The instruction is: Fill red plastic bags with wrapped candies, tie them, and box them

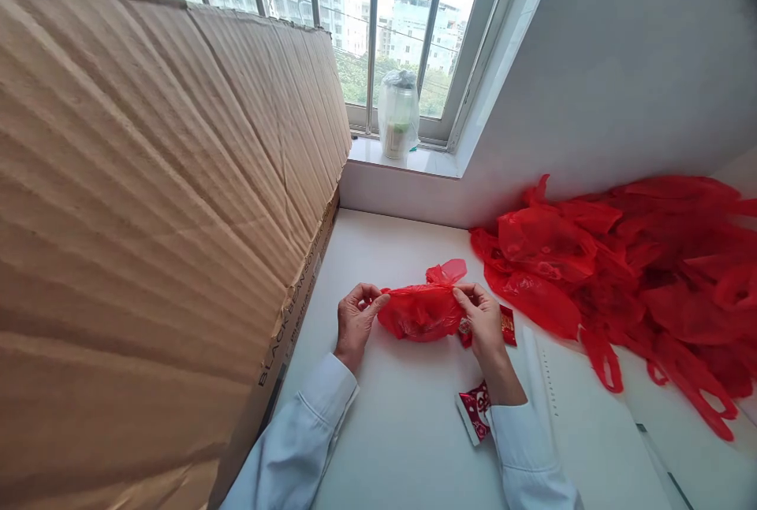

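Note:
A red plastic bag (421,314) is stretched between my two hands, just over the white tabletop (402,431). My left hand (357,322) pinches its left edge between thumb and fingertips. At the opposite edge, my right hand (482,321) grips the bag the same way. A loose part of the bag stands up behind, near the right hand. Whether anything is inside the bag I cannot tell. Under and beside my right hand lie small red packets (508,326), partly hidden by it. Another red and white packet (475,414) rests by my right wrist, partly covered by the sleeve.
A tall cardboard box (177,202) walls off the left side. Many red plastic bags (644,273) are heaped at the right against the wall. White sheets or boards (591,415) lie below the heap. A bagged container (398,116) stands on the windowsill before a barred window.

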Demonstrator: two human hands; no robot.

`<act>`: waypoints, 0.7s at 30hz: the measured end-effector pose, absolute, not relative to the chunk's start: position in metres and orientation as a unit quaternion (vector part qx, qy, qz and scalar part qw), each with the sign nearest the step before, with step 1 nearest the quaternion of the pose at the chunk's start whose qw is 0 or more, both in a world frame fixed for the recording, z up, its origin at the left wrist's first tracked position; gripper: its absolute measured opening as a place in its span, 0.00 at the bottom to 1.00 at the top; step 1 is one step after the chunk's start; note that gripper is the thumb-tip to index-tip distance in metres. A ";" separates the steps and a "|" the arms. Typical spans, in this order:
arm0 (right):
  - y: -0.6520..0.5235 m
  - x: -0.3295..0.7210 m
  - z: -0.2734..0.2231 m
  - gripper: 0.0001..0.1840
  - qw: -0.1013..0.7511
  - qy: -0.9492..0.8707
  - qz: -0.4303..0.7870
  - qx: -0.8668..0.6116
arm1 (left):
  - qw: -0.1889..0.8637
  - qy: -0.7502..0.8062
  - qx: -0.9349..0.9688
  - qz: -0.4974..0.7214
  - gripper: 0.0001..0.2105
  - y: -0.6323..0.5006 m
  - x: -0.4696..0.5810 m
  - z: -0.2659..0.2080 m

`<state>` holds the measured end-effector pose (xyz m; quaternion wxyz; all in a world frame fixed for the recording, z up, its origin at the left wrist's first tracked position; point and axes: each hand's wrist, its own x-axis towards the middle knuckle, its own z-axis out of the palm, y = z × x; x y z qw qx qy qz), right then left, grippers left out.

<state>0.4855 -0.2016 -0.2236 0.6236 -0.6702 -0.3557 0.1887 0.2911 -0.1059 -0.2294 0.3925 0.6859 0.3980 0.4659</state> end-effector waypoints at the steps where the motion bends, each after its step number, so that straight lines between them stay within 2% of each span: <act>1: -0.202 0.489 -0.226 0.17 0.621 -0.355 0.201 -0.669 | 0.385 0.413 0.672 0.479 0.15 -0.105 0.290 -0.231; 5: -0.202 0.489 -0.220 0.18 0.586 -0.391 0.252 -0.664 | 0.322 0.443 0.661 0.514 0.07 -0.108 0.285 -0.222; 7: -0.201 0.479 -0.211 0.20 0.568 -0.418 0.238 -0.668 | 0.296 0.416 0.696 0.505 0.12 -0.114 0.284 -0.211; 10: -0.197 0.459 -0.198 0.23 0.513 -0.500 0.155 -0.680 | 0.298 0.354 0.757 0.461 0.19 -0.124 0.288 -0.198; 14: -0.191 0.437 -0.184 0.14 0.454 -0.560 0.107 -0.685 | 0.331 0.336 0.766 0.437 0.11 -0.125 0.293 -0.197; 16: -0.188 0.435 -0.180 0.09 0.476 -0.518 0.104 -0.703 | 0.354 0.347 0.743 0.450 0.06 -0.121 0.293 -0.201; 21: -0.188 0.455 -0.186 0.06 0.650 -0.289 0.224 -0.666 | 0.407 0.412 0.617 0.532 0.04 -0.108 0.292 -0.211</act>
